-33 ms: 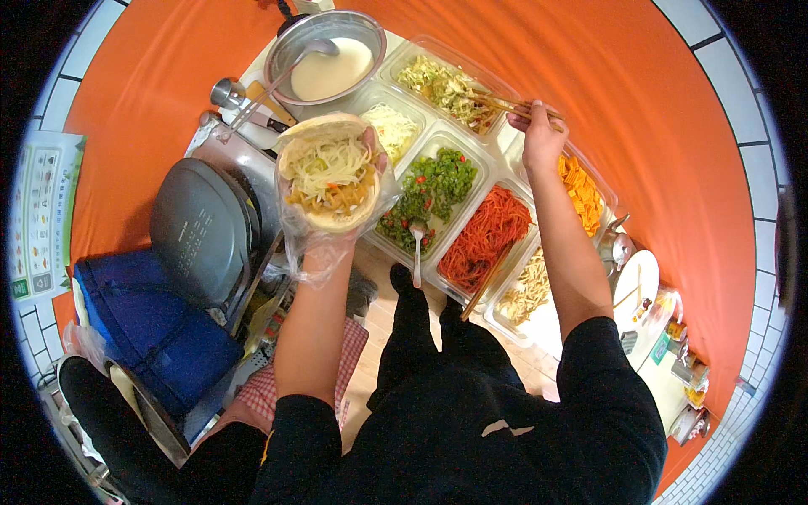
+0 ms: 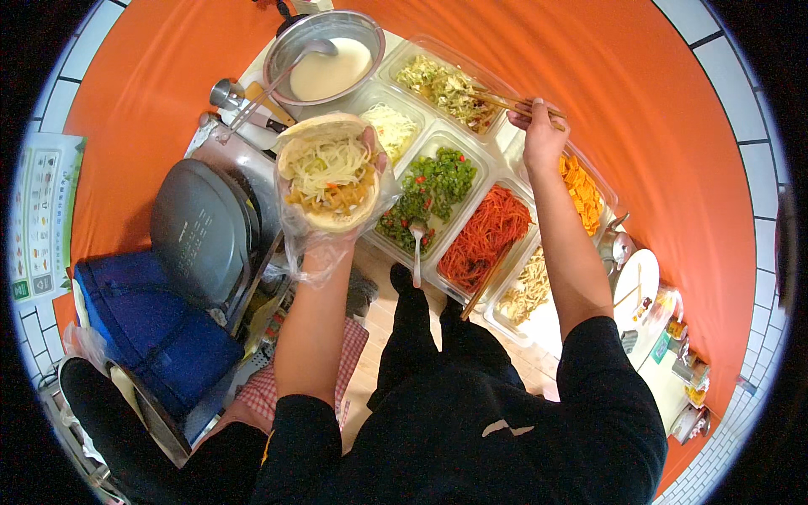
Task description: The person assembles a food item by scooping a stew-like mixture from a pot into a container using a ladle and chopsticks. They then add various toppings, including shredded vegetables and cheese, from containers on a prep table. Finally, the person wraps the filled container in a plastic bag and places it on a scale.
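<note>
My left hand (image 2: 330, 241), mostly hidden under a thin plastic bag (image 2: 303, 261), is closed around a split round bun (image 2: 324, 220). The bun gapes open and shows pale shreds (image 2: 324, 164) over orange-brown filling. My right hand (image 2: 543, 139) grips wooden chopsticks (image 2: 505, 102) at the far right. Their tips reach into a clear tub of chopped yellow-green vegetables (image 2: 442, 88). Nearer the bun, one compartment holds white shreds (image 2: 391, 126). Chopped green peppers with red bits (image 2: 438, 187) lie in another, where a fork (image 2: 417, 257) rests.
Red shreds (image 2: 497, 240) with another pair of chopsticks (image 2: 484, 290), pale strips (image 2: 526, 290) and orange slices (image 2: 581, 194) fill nearby tubs. A steel bowl of creamy liquid (image 2: 332, 71) with a ladle stands far left. At left are a knife (image 2: 271, 124) and a dark round griddle lid (image 2: 198, 231).
</note>
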The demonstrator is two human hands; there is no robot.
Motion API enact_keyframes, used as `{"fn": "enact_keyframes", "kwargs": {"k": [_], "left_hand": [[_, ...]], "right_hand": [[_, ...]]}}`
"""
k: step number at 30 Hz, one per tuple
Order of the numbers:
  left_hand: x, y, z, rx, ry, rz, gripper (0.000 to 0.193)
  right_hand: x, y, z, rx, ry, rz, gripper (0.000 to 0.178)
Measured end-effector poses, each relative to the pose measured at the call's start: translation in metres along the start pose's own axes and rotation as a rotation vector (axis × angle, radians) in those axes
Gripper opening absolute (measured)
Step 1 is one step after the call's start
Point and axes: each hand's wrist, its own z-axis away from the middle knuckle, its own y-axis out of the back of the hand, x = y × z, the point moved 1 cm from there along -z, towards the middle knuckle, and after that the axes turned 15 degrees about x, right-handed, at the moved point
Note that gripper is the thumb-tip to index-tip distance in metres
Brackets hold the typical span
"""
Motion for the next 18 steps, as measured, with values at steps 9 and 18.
{"fn": "enact_keyframes", "kwargs": {"k": [9,18], "left_hand": [[-0.005,-0.009,-0.002,0.116,-0.007,-0.063,0.068],[-0.001,-0.013,-0.029,0.037,-0.017,-0.134,0.065]], "right_hand": [[0.009,0.003,-0.003,-0.133,-0.100,0.128,0.027],[0.044,-0.008,-0.001,0.036,-0.098,-0.012,0.023]]}}
